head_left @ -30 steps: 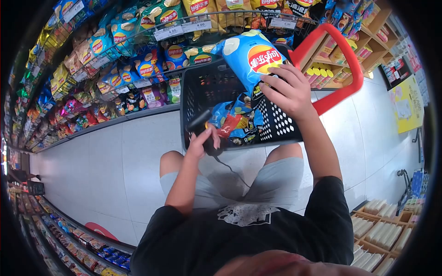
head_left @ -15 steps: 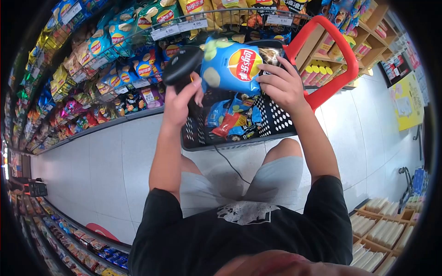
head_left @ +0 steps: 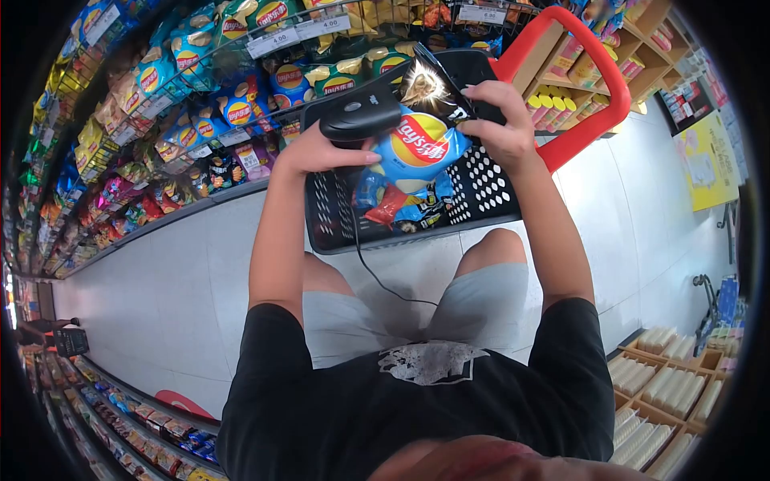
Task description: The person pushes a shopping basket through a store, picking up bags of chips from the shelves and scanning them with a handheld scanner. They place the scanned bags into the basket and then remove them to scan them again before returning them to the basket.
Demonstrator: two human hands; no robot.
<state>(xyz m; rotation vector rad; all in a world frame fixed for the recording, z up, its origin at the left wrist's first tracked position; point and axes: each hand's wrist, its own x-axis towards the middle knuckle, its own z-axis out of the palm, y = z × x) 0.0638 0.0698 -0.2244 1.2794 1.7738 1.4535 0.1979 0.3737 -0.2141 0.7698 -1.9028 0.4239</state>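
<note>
My left hand (head_left: 313, 148) is wrapped around a black handheld barcode scanner (head_left: 361, 114), its thumb reaching to the left edge of a blue Lay's chip bag (head_left: 421, 152). A cable (head_left: 377, 276) runs down from the scanner toward my lap. My right hand (head_left: 507, 124) grips the edge of a black snack bag (head_left: 429, 84) with a bright, shiny patch. Its thumb lies by the blue bag's right corner. Beneath, a dark perforated shopping basket (head_left: 489, 188) holds several colourful snack packets (head_left: 389, 204), partly hidden by the blue bag.
A red basket handle (head_left: 613, 88) rises at the right. Racks of chip bags (head_left: 192, 60) with price tags (head_left: 298, 36) run along the far side and left. Wooden shelving (head_left: 626, 60) stands right, more shelves (head_left: 662, 385) at lower right. My knees flank the basket's near side.
The scanner has moved right and turned toward the bags. The blue chip bag has dropped lower over the basket, and the black snack bag behind it shows much more.
</note>
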